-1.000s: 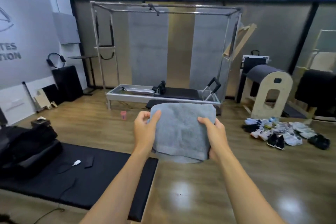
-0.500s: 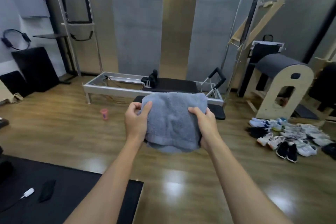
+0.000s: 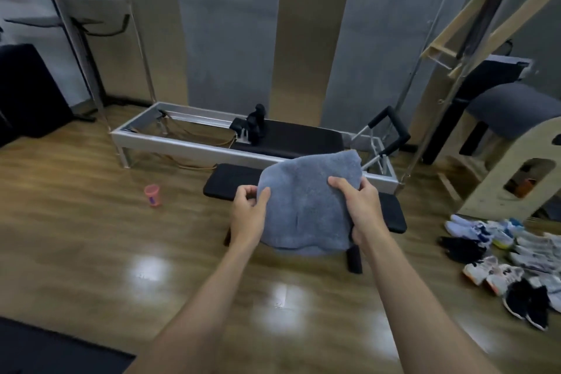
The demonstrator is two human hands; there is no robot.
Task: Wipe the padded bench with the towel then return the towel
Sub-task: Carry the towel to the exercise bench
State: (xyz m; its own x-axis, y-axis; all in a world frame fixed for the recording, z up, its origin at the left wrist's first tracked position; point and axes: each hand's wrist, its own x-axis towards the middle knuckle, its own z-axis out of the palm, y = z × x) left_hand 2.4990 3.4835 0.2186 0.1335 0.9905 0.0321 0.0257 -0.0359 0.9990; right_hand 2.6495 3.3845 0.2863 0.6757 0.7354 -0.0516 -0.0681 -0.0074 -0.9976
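I hold a folded grey towel in front of me with both hands. My left hand pinches its left edge, and my right hand grips its right side with the fingers curled over the top. Behind and below the towel stands a low black padded bench on the wooden floor; its middle is hidden by the towel, and its right end shows past my right hand.
A metal-framed reformer with a black carriage stands behind the bench. A pink cup sits on the floor to the left. Several shoes lie at the right, near a wooden barrel. A black mat corner is at bottom left.
The view has moved closer to the bench and reformer and tilted down. Both hands keep hold of the towel, now lower and over the bench.
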